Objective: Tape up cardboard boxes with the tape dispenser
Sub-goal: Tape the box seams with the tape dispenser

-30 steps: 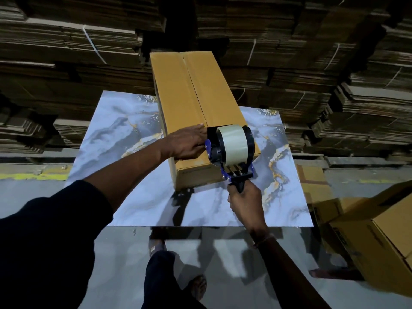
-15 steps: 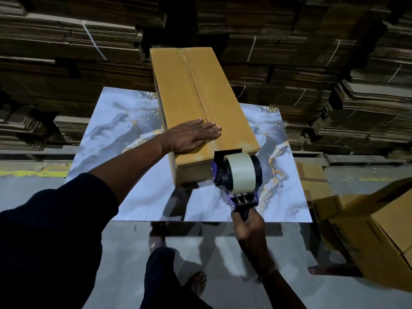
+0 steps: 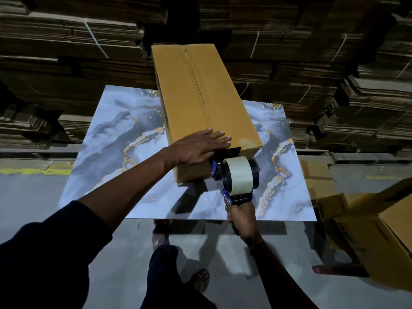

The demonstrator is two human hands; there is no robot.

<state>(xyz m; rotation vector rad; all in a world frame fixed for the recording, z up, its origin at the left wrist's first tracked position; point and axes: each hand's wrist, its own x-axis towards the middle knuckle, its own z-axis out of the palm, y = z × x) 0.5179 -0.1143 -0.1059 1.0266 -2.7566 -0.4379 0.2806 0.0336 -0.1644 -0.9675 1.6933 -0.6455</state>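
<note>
A long yellow-brown cardboard box (image 3: 200, 97) lies lengthwise on the marble-patterned table (image 3: 116, 134), its two top flaps meeting along a centre seam. My left hand (image 3: 198, 146) lies flat with straight fingers on the box's near end, across the seam. My right hand (image 3: 242, 217) grips the handle of a blue tape dispenser (image 3: 236, 177) with a pale roll of tape. The dispenser's front edge sits at the box's near end, just right of my left hand.
Bundled stacks of flat cardboard (image 3: 334, 74) fill the whole background. More yellow boxes (image 3: 379, 241) stand on the floor at the right. My legs and a sandalled foot (image 3: 200, 279) show below the table's near edge on the grey floor.
The dispenser dropped below the box's near end, then rose again to the top edge. My left hand flattened out and slid over the seam.
</note>
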